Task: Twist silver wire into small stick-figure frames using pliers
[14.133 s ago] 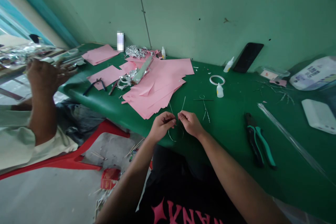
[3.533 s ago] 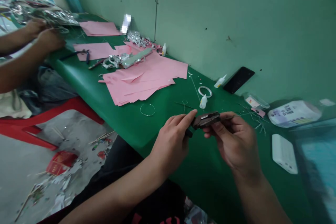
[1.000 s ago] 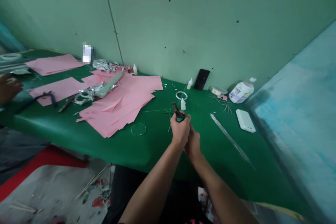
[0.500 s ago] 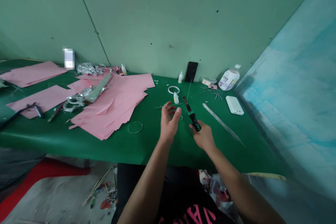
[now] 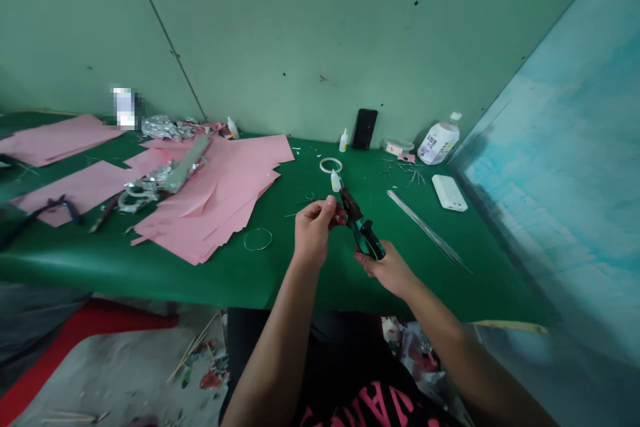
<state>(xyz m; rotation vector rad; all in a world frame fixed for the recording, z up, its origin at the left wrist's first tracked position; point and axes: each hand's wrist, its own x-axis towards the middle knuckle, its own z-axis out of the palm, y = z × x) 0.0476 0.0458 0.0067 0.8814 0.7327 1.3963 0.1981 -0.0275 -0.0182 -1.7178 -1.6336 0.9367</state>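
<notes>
My right hand (image 5: 387,268) is wrapped round the black and teal handles of a pair of pliers (image 5: 364,232), whose dark jaws point away and to the left. My left hand (image 5: 314,230) has its thumb and fingers pinched together right beside those jaws; anything between its fingertips is too small or hidden to make out. Just past the left hand is a small wire loop (image 5: 310,197) with thin wire near it. A larger wire ring (image 5: 258,239) lies on the green table to the left. A small white glue bottle (image 5: 335,180) stands beyond the jaws.
A bundle of straight wires (image 5: 425,227) and a white power bank (image 5: 449,193) lie to the right. Behind are a white ring (image 5: 331,165), a dark phone (image 5: 365,129) and a plastic bottle (image 5: 440,142). Pink sheets (image 5: 235,180) and other pliers (image 5: 63,203) occupy the left.
My left hand has gone from spread fingers to a pinch. The pliers have moved left to meet it, and the wire that stood up by their jaws no longer shows.
</notes>
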